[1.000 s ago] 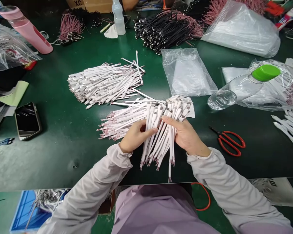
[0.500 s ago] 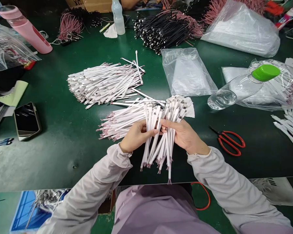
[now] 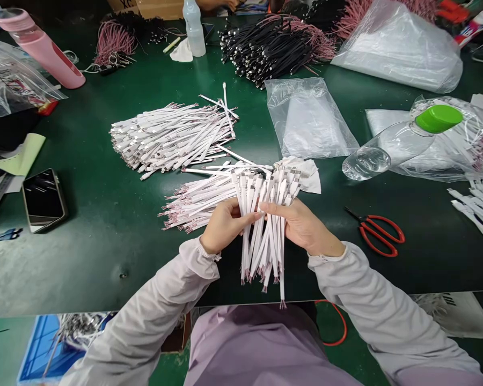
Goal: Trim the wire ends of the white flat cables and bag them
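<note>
My left hand (image 3: 229, 226) and my right hand (image 3: 301, 226) grip a thick bundle of white flat cables (image 3: 263, 236) from either side, their fingertips meeting at the front. The cables hang down towards me, with pinkish stripped wire ends at the bottom. Behind my hands, a fan of similar cables (image 3: 197, 202) spreads left across the green mat and runs under the bundle. A larger pile of white cables (image 3: 173, 136) lies further forward, beyond the reach of my fingers.
Red-handled scissors (image 3: 376, 235) lie to the right, beside a clear plastic bottle with a green cap (image 3: 386, 145). A clear plastic bag (image 3: 309, 120) lies ahead. Black cables (image 3: 265, 51), a pink bottle (image 3: 38, 48) and a phone (image 3: 44, 201) also lie on the bench.
My hands have drawn closer together, with the right hand shifted left. The held bundle is gathered narrower and hangs more upright.
</note>
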`<action>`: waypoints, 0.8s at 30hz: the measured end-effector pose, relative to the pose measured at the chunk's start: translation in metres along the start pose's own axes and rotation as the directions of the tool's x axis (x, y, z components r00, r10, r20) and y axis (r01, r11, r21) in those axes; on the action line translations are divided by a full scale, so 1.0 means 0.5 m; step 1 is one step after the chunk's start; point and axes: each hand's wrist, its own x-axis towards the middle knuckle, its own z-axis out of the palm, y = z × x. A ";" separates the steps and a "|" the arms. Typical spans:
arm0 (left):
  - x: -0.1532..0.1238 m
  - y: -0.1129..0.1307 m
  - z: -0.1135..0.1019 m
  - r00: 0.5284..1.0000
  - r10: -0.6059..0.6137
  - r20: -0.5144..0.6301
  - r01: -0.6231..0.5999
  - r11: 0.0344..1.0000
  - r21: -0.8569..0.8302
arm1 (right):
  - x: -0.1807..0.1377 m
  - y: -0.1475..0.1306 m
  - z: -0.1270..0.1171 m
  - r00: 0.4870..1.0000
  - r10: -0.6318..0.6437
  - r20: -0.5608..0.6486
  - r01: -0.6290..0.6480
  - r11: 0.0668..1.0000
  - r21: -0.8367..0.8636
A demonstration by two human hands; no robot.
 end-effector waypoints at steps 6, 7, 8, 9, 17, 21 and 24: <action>0.000 0.004 -0.001 0.999 0.036 0.010 -0.036 0.999 -0.006 | 0.001 0.000 -0.005 0.998 0.058 -0.003 -0.058 0.998 0.030; 0.000 0.003 -0.001 0.999 0.035 0.010 -0.035 0.999 -0.012 | 0.001 -0.001 -0.005 0.998 0.057 -0.012 -0.057 0.998 0.037; 0.001 0.002 -0.001 0.999 0.034 0.011 -0.034 0.999 -0.019 | 0.000 -0.001 -0.004 0.998 0.059 -0.018 -0.058 0.997 0.044; 0.002 0.000 -0.001 0.999 0.036 0.010 -0.035 0.999 -0.026 | 0.000 -0.002 -0.003 0.998 0.061 -0.022 -0.060 0.997 0.050; 0.004 -0.011 0.003 1.000 0.024 -0.020 -0.026 0.994 -0.106 | 0.002 -0.003 -0.002 0.997 0.071 -0.034 -0.069 0.996 0.054; 0.003 -0.014 0.008 1.000 0.026 -0.016 -0.027 0.996 -0.089 | 0.003 0.000 -0.003 0.996 0.068 -0.066 -0.062 0.994 0.091; 0.000 -0.017 0.012 1.000 0.014 -0.012 -0.014 0.999 -0.053 | 0.000 0.004 -0.001 0.996 0.081 -0.026 -0.079 0.995 0.057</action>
